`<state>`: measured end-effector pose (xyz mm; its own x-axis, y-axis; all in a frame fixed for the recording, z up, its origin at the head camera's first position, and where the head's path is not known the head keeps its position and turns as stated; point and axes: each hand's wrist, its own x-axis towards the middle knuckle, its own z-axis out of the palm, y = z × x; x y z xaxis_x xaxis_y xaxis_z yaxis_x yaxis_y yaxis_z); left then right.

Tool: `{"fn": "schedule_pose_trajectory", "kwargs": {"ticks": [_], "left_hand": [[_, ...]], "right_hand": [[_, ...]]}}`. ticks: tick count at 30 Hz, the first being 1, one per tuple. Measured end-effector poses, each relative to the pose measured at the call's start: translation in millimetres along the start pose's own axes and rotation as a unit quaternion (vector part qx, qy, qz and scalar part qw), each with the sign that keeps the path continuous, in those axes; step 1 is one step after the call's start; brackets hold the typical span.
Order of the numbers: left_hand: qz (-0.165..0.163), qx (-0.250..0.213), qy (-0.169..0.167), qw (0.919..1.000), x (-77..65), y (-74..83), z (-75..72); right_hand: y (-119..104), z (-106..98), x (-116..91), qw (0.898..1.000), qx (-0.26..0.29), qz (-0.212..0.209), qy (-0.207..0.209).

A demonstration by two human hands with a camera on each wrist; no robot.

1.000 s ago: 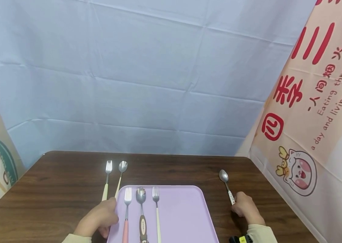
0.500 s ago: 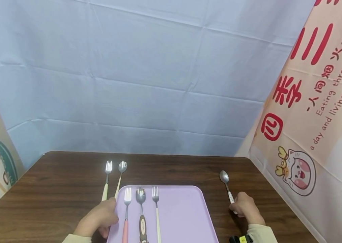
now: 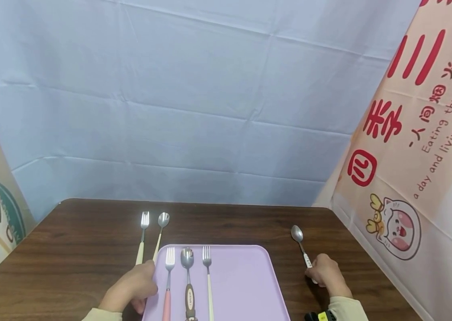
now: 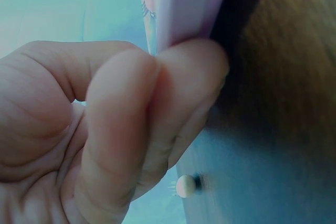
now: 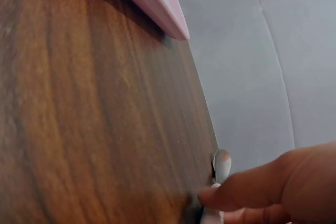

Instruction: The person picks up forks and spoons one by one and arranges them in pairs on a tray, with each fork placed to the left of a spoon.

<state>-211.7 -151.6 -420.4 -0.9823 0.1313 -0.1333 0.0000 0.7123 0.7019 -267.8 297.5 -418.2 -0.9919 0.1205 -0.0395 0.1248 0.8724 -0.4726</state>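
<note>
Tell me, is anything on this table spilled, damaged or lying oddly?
Nothing stands out. The pink-handled fork, brown-handled spoon and cream-handled fork lie side by side on the lilac tray; the right hand holds a white-handled spoon beside it.

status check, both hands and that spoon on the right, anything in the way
Left hand grips left edge of lilac tray. Right hand pinches handle of white-handled spoon, right of tray. Nothing seen between spoon and tray.

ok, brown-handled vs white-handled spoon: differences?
The brown-handled spoon lies on the tray, untouched; the white-handled spoon is off it, gripped by the right hand. The brown one points nearly straight ahead, the white one slants left. Both have silvery bowls.
</note>
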Motion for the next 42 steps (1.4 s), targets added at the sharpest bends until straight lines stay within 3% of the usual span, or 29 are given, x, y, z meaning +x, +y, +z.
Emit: {"fn": "schedule_pose_trajectory", "kwargs": {"ticks": [6,16,30,42], "left_hand": [[-0.004,0.004,-0.001,1.0,1.9,-1.4,0.3],[0.0,-0.003,0.0,1.0,-0.3,-2.4,1.3],[0.013,-0.002,0.002,0.9999,-0.6,-0.8,1.4],[0.009,0.002,0.007,0.9999,0.4,-1.9,2.1]], "right_hand": [[0,0,0,1.0,-0.018,-0.01,0.008],[1,3,-2,0.999,0.036,0.003,-0.013],[-11,-9,-9,0.998,0.07,-0.006,0.006],[-15,-16,-11,0.998,0.055,0.011,0.005]]}}
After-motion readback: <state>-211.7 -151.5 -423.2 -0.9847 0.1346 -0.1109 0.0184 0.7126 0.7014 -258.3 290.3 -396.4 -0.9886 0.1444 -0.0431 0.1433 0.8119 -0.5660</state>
